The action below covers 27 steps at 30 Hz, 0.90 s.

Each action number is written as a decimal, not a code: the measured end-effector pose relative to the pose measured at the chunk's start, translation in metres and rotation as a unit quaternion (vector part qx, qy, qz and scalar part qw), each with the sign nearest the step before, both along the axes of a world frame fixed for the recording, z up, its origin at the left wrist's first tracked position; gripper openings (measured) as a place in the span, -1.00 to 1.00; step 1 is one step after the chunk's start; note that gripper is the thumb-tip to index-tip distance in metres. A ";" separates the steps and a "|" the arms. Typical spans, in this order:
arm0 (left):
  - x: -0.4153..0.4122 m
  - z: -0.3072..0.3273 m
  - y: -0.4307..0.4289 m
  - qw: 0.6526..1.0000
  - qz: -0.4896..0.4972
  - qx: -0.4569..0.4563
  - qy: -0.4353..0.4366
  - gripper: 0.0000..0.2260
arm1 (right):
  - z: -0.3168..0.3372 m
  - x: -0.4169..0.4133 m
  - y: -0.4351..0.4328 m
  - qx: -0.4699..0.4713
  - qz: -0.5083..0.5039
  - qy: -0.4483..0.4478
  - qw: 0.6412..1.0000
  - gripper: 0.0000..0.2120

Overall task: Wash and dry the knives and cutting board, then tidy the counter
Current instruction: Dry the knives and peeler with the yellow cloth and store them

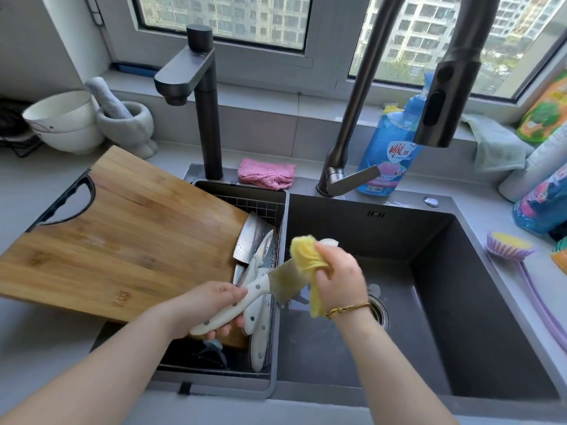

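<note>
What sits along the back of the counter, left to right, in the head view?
White stacked bowls → grey stone mortar with pestle → dark angular faucet → pink folded cloth → blue plastic detergent bottle → pale green cloth.

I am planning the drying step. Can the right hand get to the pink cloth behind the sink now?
Probably yes: the pink cloth lies uncovered, nothing stands between. But the right hand grips a yellow sponge.

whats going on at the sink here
A person is cleaning knives. The left hand holds a white-handled knife over the basin, and the right hand wipes its blade with a yellow cloth. More knives lie in the wire basket, with the cutting board resting partly over it.
</note>
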<state>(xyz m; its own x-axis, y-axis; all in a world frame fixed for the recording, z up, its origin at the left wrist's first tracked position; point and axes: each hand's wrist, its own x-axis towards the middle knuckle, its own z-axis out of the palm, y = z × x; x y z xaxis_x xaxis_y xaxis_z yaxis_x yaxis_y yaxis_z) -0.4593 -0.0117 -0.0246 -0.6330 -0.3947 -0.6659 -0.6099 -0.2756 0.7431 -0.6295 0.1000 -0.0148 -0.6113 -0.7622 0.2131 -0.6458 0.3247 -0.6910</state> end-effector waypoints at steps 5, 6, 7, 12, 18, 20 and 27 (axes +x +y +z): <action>0.001 0.000 -0.003 1.000 0.000 0.009 -0.014 -0.79 | -0.021 0.032 -0.012 0.106 0.150 0.089 0.979 -0.63; 0.002 -0.001 -0.004 1.000 -0.001 0.008 -0.016 -0.79 | -0.020 0.037 -0.011 0.101 0.160 0.073 0.979 -0.63; 0.002 -0.002 -0.006 1.000 -0.003 0.005 -0.018 -0.79 | -0.025 0.037 -0.009 0.111 0.160 0.088 0.977 -0.63; 0.002 -0.006 -0.008 0.999 -0.010 -0.020 -0.032 -0.81 | -0.030 0.005 -0.012 0.188 0.129 0.086 0.970 -0.59; 0.002 -0.006 -0.010 0.999 -0.027 -0.023 -0.034 -0.80 | -0.032 -0.051 -0.013 0.236 0.003 0.052 0.970 -0.55; 0.002 -0.005 -0.011 0.999 -0.028 -0.025 -0.036 -0.80 | -0.031 -0.069 -0.014 0.253 -0.060 0.011 0.966 -0.57; 0.002 -0.007 -0.010 0.998 -0.014 -0.023 -0.048 -0.79 | -0.024 -0.054 0.002 0.009 -0.136 -0.005 0.991 -0.68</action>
<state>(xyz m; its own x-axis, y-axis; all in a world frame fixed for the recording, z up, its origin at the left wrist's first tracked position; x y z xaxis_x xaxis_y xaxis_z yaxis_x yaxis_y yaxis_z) -0.4571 -0.0218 -0.0317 -0.5784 -0.4100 -0.7052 -0.6854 -0.2246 0.6927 -0.6839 0.1017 -0.0390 -0.7962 -0.5728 0.1948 -0.5265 0.4973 -0.6896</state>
